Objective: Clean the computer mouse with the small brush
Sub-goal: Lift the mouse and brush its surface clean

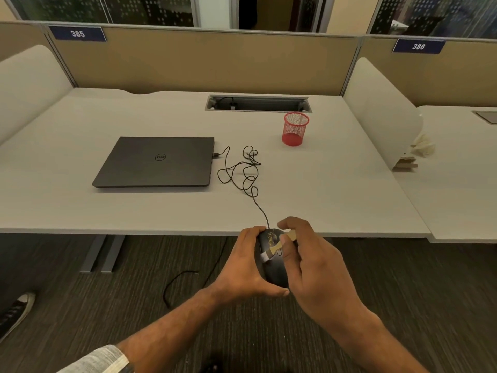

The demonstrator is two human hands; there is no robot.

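computer mouse [273,265]: black, smooth rounded plastic shell, held in the air just in front of the near edge of the desk, clear of the desktop; faint pale marking on its upper face near the wheel end

left hand [243,267]: cupped around the left flank of the mouse, fingers curled close together over its far side, thumb lying along the near underside; grip closed on the mouse

right hand [312,265]: thumb and forefinger pinching the handle of the small brush, remaining fingers loosely curled; index finger arched above the mouse's far end

small brush [277,249]: short, flat handle of pale wood, a light metal band at its lower end, pale bristle tip resting on the left upper side of the mouse; handle slants up to the right

cable [242,173]: thin black cord, runs from the mouse's far end in loose tangled loops across the desktop to a plug at the right edge of the laptop

laptop [156,162]: matte dark grey, rectangular, lid shut, lying flat left of the cable

pen cup [295,129]: red wire mesh, cylindrical, upright, well behind the hands

desk [80,211]: pale grey laminate with fine grain, a metal-rimmed cable slot at the back

floor [80,305]: dark ribbed carpet
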